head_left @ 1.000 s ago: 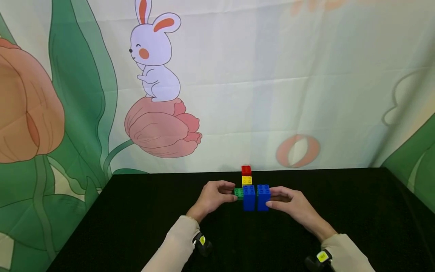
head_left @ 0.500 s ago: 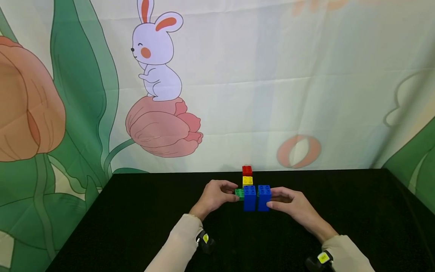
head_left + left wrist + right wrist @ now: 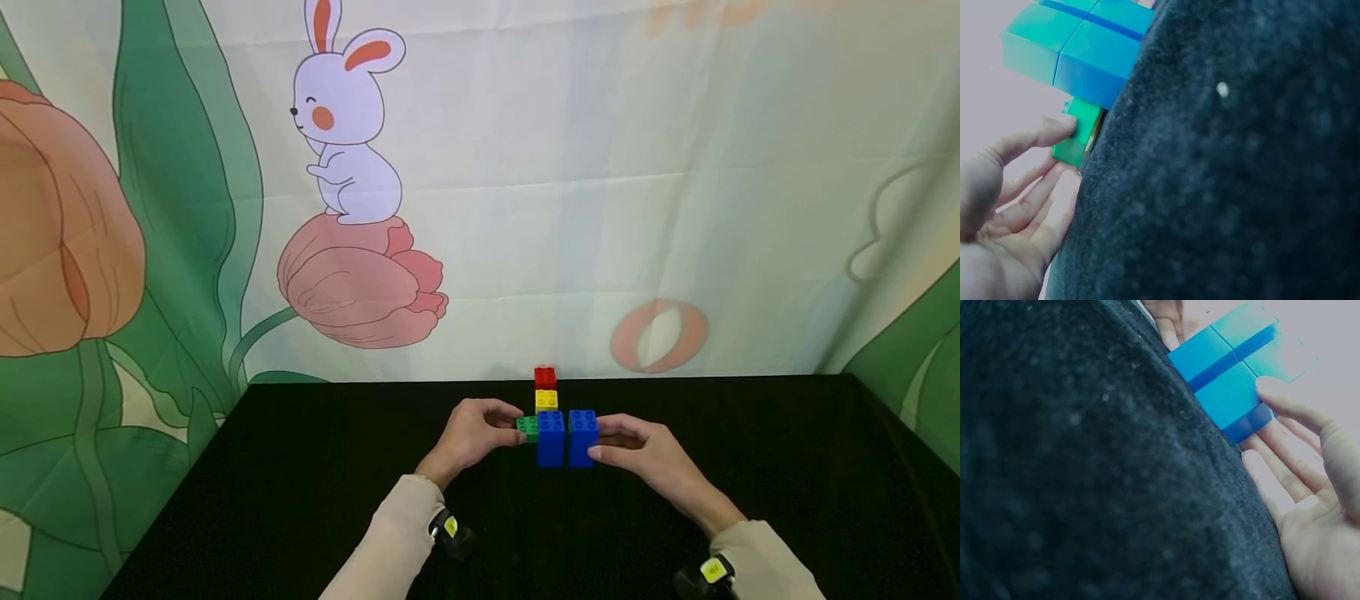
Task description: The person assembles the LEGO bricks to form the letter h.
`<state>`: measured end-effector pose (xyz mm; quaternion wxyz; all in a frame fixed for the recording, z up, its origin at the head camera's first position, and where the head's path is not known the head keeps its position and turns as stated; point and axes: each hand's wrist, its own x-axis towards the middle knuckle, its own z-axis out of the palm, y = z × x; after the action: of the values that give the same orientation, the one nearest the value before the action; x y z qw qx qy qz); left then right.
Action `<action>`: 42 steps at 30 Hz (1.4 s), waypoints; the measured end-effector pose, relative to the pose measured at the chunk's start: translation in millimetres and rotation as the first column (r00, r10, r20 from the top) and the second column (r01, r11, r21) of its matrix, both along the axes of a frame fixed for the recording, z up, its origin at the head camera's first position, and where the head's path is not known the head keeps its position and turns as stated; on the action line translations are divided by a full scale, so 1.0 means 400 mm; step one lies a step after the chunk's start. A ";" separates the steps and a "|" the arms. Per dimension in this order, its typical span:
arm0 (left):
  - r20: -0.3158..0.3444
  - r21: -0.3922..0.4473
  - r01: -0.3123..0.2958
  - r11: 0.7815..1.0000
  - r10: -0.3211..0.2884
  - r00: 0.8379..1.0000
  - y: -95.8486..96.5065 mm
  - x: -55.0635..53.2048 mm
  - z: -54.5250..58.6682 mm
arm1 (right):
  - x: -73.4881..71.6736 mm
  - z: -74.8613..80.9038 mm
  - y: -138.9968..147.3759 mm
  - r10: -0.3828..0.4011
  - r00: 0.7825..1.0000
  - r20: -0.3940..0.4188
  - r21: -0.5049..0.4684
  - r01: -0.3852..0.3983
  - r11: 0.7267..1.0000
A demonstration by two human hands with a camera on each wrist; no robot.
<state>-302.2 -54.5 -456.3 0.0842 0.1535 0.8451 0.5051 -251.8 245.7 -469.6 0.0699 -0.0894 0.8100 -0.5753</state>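
A person's two bare hands are working close together over a black cloth-like surface (image 3: 300, 508), with cream sleeves (image 3: 393, 529) reaching in from the bottom edge. The left hand (image 3: 468, 433) is pinching a green brick (image 3: 527, 428), its thumb lying along the near face and its other fingers curving behind. That green brick is sitting just beside the left blue stack (image 3: 551, 442), at the person's left of it. The right hand (image 3: 641, 446) is pinching the right blue stack (image 3: 582, 442), thumb pressing the near face and fingers reaching round the outer side. Both blue stacks are standing upright side by side, a narrow gap showing between them from above; each is showing two blocks, one on top of the other, in the right wrist view. Behind the left blue stack, a yellow brick (image 3: 547, 400) is showing its studs, and beyond it a red brick (image 3: 545, 378) is lying in the same line toward the back edge; whether the yellow one is touching the blue cannot be told. Each wrist is wearing a small black device (image 3: 453, 540) with a yellow-green label. Behind everything, a pale printed cloth (image 3: 525, 208) is hanging, where a white cartoon rabbit (image 3: 356, 179) is sitting on a pink tulip (image 3: 352, 283), with large green leaves (image 3: 172, 167) and an orange tulip (image 3: 67, 233) filling the left side.
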 end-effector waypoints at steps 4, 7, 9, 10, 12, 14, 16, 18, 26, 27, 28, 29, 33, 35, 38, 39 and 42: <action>-0.016 0.027 0.012 1.000 -0.012 1.000 -0.007 0.004 -0.002 | 0.000 -0.001 0.000 0.003 1.000 -0.002 -0.003 -0.003 1.000; -0.017 0.047 0.022 0.999 -0.022 1.000 -0.009 0.007 0.001 | 0.000 -0.001 -0.001 -0.001 1.000 0.000 -0.002 0.001 1.000; -0.018 0.058 0.025 0.998 -0.024 1.000 -0.011 0.008 0.002 | 0.000 0.000 -0.001 -0.003 1.000 0.001 0.000 0.003 1.000; -0.020 0.062 0.026 0.998 -0.024 1.000 -0.012 0.009 0.003 | 0.000 0.000 -0.002 -0.005 1.000 0.002 0.001 0.005 1.000; -0.021 0.073 0.024 0.997 -0.022 1.000 -0.014 0.010 0.005 | -0.001 0.000 -0.002 -0.008 1.000 0.002 0.006 0.008 1.000; -0.024 0.089 0.022 0.996 -0.020 0.999 -0.017 0.011 0.008 | -0.001 0.001 -0.003 -0.009 1.000 0.001 0.010 0.009 1.000; -0.028 0.104 0.021 0.994 -0.018 0.999 -0.019 0.012 0.011 | -0.001 0.001 -0.003 -0.009 1.000 0.001 0.015 0.009 1.000; -0.034 0.118 0.018 0.993 -0.014 0.999 -0.022 0.013 0.017 | -0.001 0.001 -0.002 -0.006 1.000 0.000 0.019 0.006 1.000; -0.069 0.176 0.015 0.984 -0.003 0.998 -0.013 0.021 0.061 | 0.000 0.003 0.002 0.012 1.000 -0.003 -0.004 -0.012 1.000; -0.074 0.180 0.018 0.983 -0.005 0.997 -0.010 0.022 0.067 | 0.000 0.003 0.003 0.014 1.000 -0.003 -0.005 -0.014 1.000; -0.081 0.184 0.021 0.983 -0.006 0.997 -0.008 0.024 0.072 | 0.000 0.002 0.003 0.017 1.000 -0.001 -0.009 -0.017 1.000; -0.086 0.187 0.024 0.982 -0.008 0.996 -0.005 0.025 0.077 | 0.000 0.002 0.003 0.017 1.000 -0.001 -0.010 -0.017 1.000; -0.109 0.191 0.026 0.981 -0.005 0.994 0.005 0.032 0.093 | 0.000 0.000 0.004 0.015 1.000 -0.002 -0.010 -0.015 1.000; -0.113 0.195 0.022 0.981 0.000 0.994 0.008 0.034 0.099 | 0.000 -0.001 0.004 0.015 1.000 -0.002 -0.010 -0.015 1.000; -0.119 0.208 0.016 0.978 0.009 0.993 0.013 0.036 0.104 | -0.002 -0.002 0.004 0.015 1.000 -0.003 -0.009 -0.015 1.000; -0.118 0.214 0.012 0.977 0.013 0.993 0.014 0.037 0.106 | -0.002 -0.003 0.004 0.017 1.000 -0.003 -0.011 -0.017 1.000; -0.122 0.233 0.011 0.972 0.018 0.992 0.017 0.038 0.110 | -0.003 -0.004 0.005 0.019 1.000 -0.004 -0.011 -0.019 1.000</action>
<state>-286.9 -47.7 -412.2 0.0123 0.1917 0.7838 0.5905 -252.9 247.6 -471.2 0.0729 -0.0986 0.8060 -0.5791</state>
